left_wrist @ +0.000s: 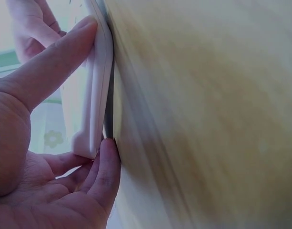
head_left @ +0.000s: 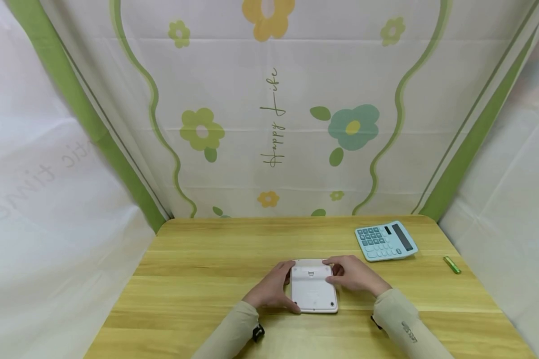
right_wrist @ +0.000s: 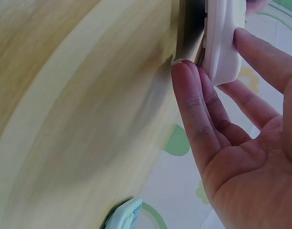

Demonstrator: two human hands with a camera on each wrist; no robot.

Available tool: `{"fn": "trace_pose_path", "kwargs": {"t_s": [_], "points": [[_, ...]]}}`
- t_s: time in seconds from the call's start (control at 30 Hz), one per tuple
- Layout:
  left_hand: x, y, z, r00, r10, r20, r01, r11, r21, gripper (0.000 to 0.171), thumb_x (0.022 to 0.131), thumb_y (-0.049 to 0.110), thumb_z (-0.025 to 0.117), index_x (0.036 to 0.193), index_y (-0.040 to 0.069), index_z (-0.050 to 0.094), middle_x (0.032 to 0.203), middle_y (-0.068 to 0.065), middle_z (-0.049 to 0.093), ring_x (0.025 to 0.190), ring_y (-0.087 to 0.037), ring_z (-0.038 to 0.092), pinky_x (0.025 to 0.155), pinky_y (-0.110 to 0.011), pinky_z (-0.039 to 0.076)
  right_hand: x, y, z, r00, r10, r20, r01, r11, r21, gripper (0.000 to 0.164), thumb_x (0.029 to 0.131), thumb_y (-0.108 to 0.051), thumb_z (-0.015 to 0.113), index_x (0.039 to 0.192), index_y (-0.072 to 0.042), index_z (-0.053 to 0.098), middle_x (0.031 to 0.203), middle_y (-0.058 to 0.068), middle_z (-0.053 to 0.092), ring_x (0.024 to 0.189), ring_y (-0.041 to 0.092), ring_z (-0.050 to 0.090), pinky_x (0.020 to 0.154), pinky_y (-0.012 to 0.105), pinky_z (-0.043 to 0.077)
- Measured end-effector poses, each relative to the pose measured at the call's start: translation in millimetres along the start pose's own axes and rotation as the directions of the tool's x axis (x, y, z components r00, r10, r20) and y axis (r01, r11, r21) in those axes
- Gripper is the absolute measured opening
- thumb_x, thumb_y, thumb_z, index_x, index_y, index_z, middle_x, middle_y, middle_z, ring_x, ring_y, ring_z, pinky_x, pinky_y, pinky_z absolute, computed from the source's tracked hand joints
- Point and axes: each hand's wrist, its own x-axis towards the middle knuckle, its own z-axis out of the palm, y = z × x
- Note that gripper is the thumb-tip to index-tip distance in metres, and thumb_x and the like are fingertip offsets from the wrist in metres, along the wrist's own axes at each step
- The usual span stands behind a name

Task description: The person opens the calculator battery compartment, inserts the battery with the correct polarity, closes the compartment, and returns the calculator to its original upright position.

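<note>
White device (head_left: 313,294): held back-up, midway between the counter's (head_left: 197,279) left and right edges.
Left hand (head_left: 274,288): left side gripped by thumb and fingers.
Right hand (head_left: 352,273): far-right corner gripped likewise.
Latch (head_left: 311,273): seemingly closed; back apparently being steadied, thumb pressure here seems called for.
Green cylinder (head_left: 452,265): placed near the counter's right edge.

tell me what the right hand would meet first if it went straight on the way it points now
The white device, whose edge the right hand holds. Past that, the left hand at the opposite edge might come next, though depth is hard to judge.
</note>
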Motion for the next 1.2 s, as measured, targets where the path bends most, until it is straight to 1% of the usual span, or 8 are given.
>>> {"fn": "trace_pose_path", "kwargs": {"t_s": [0.13,0.23,0.33,0.57,0.8,1.03,1.13,1.2], "points": [[0.4,0.3,-0.4,1.000,0.005,0.002,-0.005,1.000,0.011,0.127,0.061,0.041,0.102,0.162,0.010,0.031,0.161,-0.012,0.039,0.142,-0.027,0.046,0.120,-0.041,0.042,-0.4,-0.9,-1.0,1.000,0.001,-0.002,-0.001,1.000,-0.001,0.046,0.091,-0.024,0.081,0.133,-0.009,0.070,0.087,-0.005,0.063,0.079,0.013,0.055,0.067,0.025,0.048],[0.2,0.8,-0.5,1.000,0.006,0.004,-0.006,1.000,0.014,0.127,0.061,0.042,0.101,0.162,0.011,0.031,0.160,-0.011,0.039,0.141,-0.026,0.046,0.119,-0.039,0.043,-0.5,-1.9,-1.7,1.000,0.004,-0.002,-0.004,1.000,-0.007,0.046,0.091,-0.024,0.081,0.133,-0.009,0.070,0.087,-0.005,0.062,0.079,0.013,0.055,0.068,0.025,0.048],[0.2,0.9,-0.6,1.000,0.007,0.008,-0.007,1.000,0.000,0.126,0.062,0.042,0.101,0.162,0.010,0.031,0.160,-0.011,0.040,0.141,-0.024,0.047,0.119,-0.038,0.043,-0.9,-3.3,-2.7,1.000,0.000,-0.004,0.000,1.000,-0.008,0.045,0.091,-0.023,0.081,0.133,-0.009,0.070,0.086,-0.005,0.062,0.079,0.012,0.055,0.068,0.024,0.048],[0.5,-0.3,-0.8,1.000,0.005,0.012,-0.005,1.000,-0.009,0.126,0.063,0.042,0.101,0.163,0.011,0.031,0.159,-0.010,0.040,0.140,-0.024,0.047,0.119,-0.039,0.043,-2.2,-6.9,-6.2,0.999,-0.037,-0.008,0.037,0.999,0.004,0.046,0.092,-0.024,0.080,0.133,-0.006,0.069,0.088,-0.005,0.063,0.077,0.011,0.055,0.066,0.023,0.048],[0.4,-0.4,-1.9,1.000,0.016,0.015,-0.016,1.000,0.008,0.126,0.064,0.045,0.100,0.163,0.010,0.030,0.161,-0.008,0.040,0.143,-0.024,0.045,0.121,-0.038,0.041,-2.3,-10.4,-11.9,1.000,-0.025,-0.010,0.025,1.000,0.018,0.047,0.091,-0.028,0.080,0.133,-0.010,0.070,0.088,-0.005,0.062,0.078,0.011,0.055,0.066,0.023,0.048],[0.9,1.7,-2.6,1.000,0.024,0.017,-0.024,1.000,0.011,0.129,0.062,0.046,0.100,0.163,0.011,0.029,0.162,-0.009,0.040,0.141,-0.025,0.047,0.120,-0.041,0.042,-1.1,-15.3,-19.1,0.992,-0.116,-0.040,0.117,0.993,0.026,0.048,0.092,-0.030,0.080,0.132,-0.005,0.069,0.086,-0.005,0.063,0.078,0.011,0.056,0.065,0.022,0.049],[2.3,1.8,-2.2,0.999,0.044,0.015,-0.044,0.999,0.017,0.130,0.060,0.045,0.101,0.163,0.012,0.030,0.161,-0.009,0.041,0.140,-0.025,0.048,0.119,-0.040,0.043,0.0,-18.4,-20.9,0.988,-0.142,-0.061,0.144,0.989,0.029,0.048,0.092,-0.031,0.079,0.132,-0.005,0.070,0.087,-0.005,0.063,0.079,0.010,0.057,0.066,0.022,0.051],[2.9,1.6,-2.2,0.998,0.054,0.015,-0.054,0.999,0.007,0.129,0.060,0.044,0.101,0.163,0.013,0.030,0.159,-0.009,0.042,0.138,-0.024,0.049,0.117,-0.036,0.045,1.0,-20.6,-21.7,0.984,-0.159,-0.075,0.162,0.986,0.030,0.048,0.093,-0.032,0.079,0.131,-0.005,0.070,0.088,-0.005,0.063,0.079,0.009,0.058,0.067,0.022,0.052]]}}
